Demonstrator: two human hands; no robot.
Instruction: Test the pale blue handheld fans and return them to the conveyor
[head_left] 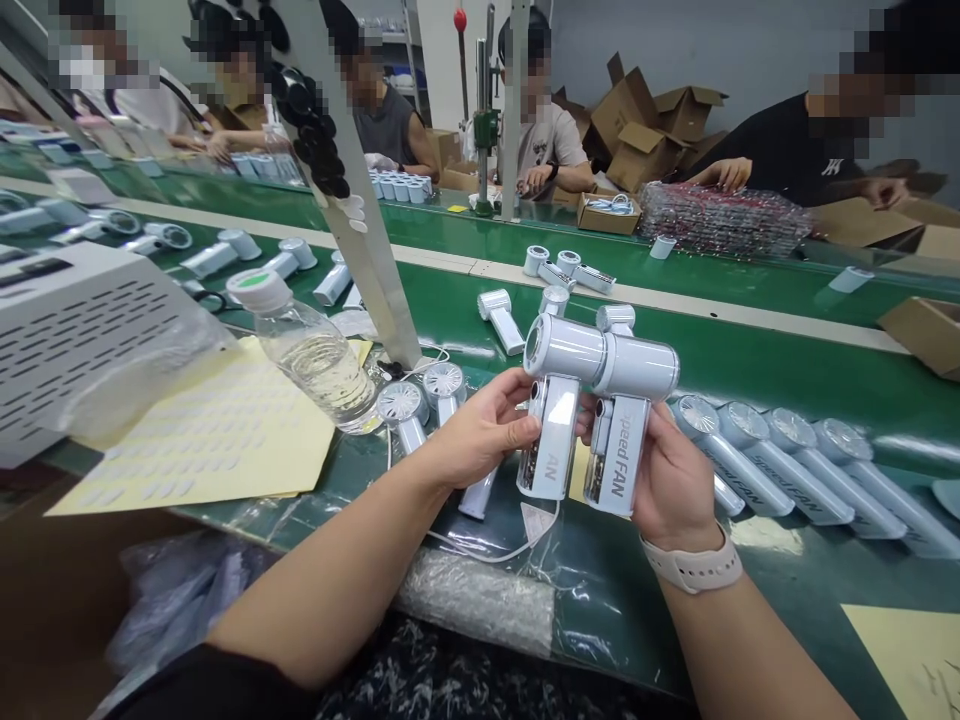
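Two pale blue handheld fans are held up side by side, their round heads touching. My left hand (491, 425) is closed on the left handheld fan (559, 440), with thumb and fingers at its handle. My right hand (675, 475) grips the right handheld fan (630, 455), which reads "Speed FAN"; some of its fingers are hidden behind the handle. Dark inner parts show along an edge of both handles. Just below hangs a white cable (517, 550) with a small tag. Two more fans (401, 405) lie beyond my left forearm.
A row of fans (772, 470) lies to the right. Left of me are a water bottle (315, 360), a yellow sticker sheet (187, 440) and a vented white box (82, 340). A metal post (367, 220) rises from the bench. Across the green conveyor (450, 300), several people work.
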